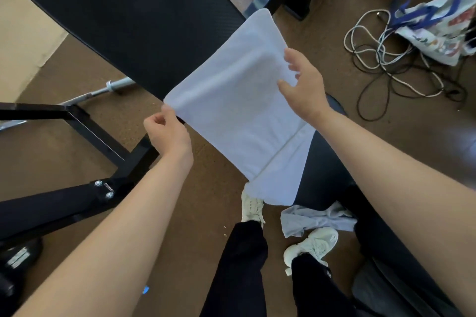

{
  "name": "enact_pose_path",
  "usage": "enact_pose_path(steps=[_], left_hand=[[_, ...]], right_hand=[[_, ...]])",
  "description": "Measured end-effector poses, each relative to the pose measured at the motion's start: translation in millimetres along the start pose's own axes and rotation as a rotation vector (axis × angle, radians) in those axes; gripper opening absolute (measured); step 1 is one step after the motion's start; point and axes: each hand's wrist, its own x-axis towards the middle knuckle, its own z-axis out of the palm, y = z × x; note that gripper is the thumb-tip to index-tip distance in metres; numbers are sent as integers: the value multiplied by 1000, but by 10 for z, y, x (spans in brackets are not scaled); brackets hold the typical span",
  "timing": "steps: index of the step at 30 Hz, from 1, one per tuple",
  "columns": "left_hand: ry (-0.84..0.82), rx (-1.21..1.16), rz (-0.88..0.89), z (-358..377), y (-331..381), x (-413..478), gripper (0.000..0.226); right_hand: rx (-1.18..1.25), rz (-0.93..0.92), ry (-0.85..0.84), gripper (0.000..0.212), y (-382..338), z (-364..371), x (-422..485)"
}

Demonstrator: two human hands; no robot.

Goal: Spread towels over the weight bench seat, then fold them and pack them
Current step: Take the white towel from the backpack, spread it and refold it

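The left hand pinches the towel corner; the right hand rests spread-fingered on it.

Soft daylight, slight blur, wide-angle edge distortion

The bench pad is cut off by the top edge; its near end is covered by the towel; the printed bag is clipped at the right edge.
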Motion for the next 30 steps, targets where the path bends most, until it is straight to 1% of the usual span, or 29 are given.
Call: enact_pose_path(steps=[2,3,5,6,8,10,12,14,15,17,19,21,23,25,27,30], left_hand=[[-54,43,-29,-22,-201,-166,19],[-105,80,-46,-35,-339,-266,17],[-240,178,-81,-44,-658,-466,10],[-312,226,-97,-39,-804,-562,7],[-444,324,-104,1,-1059,-736,6],[-526,373,-90,58,-1234,-885,17],[-567,403,-82,113,-1368,-961,33],[-621,472,-101,167,-1488,-977,45],[-646,511,-119,189,-1539,-975,46],[-654,553,-142,214,-1594,-976,42],[-638,542,-144,211,-1613,-975,41],[-603,508,-131,200,-1633,-949,40],[-552,486,-77,203,-1651,-900,31],[-528,474,-28,210,-1656,-845,19],[-515,479,-1,236,-1660,-838,13],[-485,477,-6,257,-1679,-873,16]], right_hand=[[-38,51,64,44,193,34,-301],[-61,84,59,35,291,68,-464],[-101,155,-25,22,470,157,-783],[-120,188,-93,20,550,208,-919],[-146,268,-221,24,699,324,-1126],[-154,362,-259,31,820,432,-1277],[-82,465,-200,36,910,534,-1395],[102,596,-113,44,971,637,-1453],[201,656,-67,47,1000,685,-1456],[363,755,39,50,1039,757,-1433],[466,836,135,49,1077,796,-1400],[547,899,173,46,1124,810,-1384],[625,915,159,33,1173,777,-1392],[623,869,116,14,1212,681,-1415],[596,814,76,16,1267,498,-1420],[529,747,21,23,1406,134,-1394]])
